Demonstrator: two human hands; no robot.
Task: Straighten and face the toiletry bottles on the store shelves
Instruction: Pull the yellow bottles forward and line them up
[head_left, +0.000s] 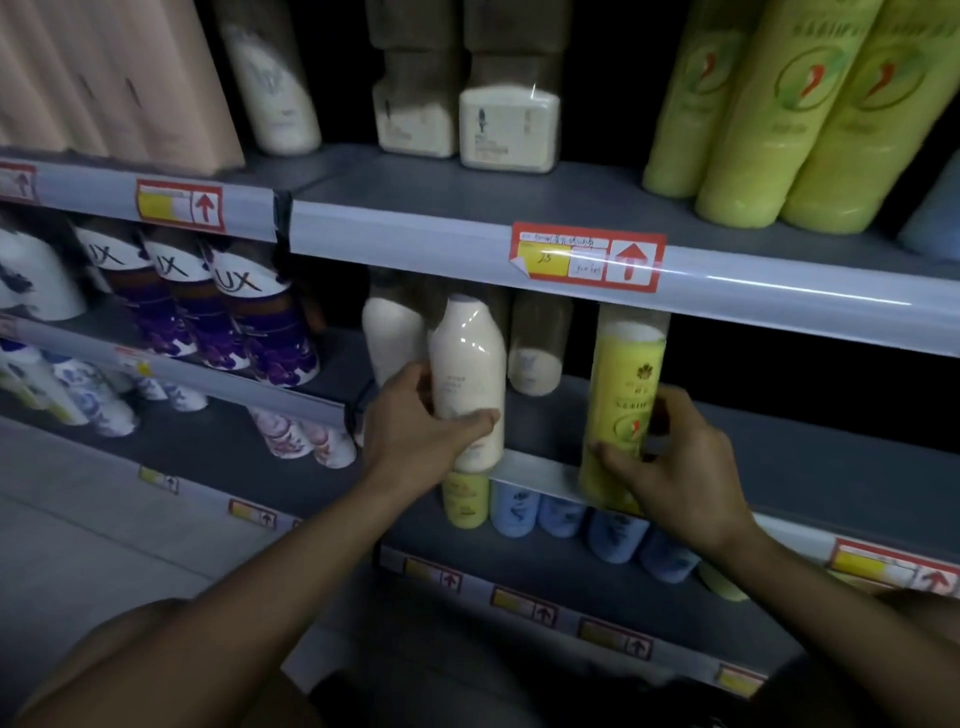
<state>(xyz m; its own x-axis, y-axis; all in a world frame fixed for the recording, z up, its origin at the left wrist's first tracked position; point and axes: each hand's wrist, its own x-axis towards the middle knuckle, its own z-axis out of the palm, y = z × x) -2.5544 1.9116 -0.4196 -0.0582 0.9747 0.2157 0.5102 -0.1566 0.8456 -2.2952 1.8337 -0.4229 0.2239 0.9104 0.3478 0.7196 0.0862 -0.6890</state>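
My left hand (423, 415) grips a cream white bottle (467, 358) at the front edge of the middle shelf (540, 475); the bottle stands upright. My right hand (675, 467) holds a yellow-green bottle (626, 384) at the same shelf's front, fingers wrapped around its lower half. Behind the white bottle stand two more pale bottles (535, 353), partly in shadow.
The shelf above carries tall yellow-green bottles (779, 119), white square jars (509, 130) and peach bottles (114, 78). Purple-labelled bottles (249, 322) fill the left bay. Blue bottles (561, 514) and a yellow one sit on the shelf below. Red price tags (587, 257) line the shelf rails.
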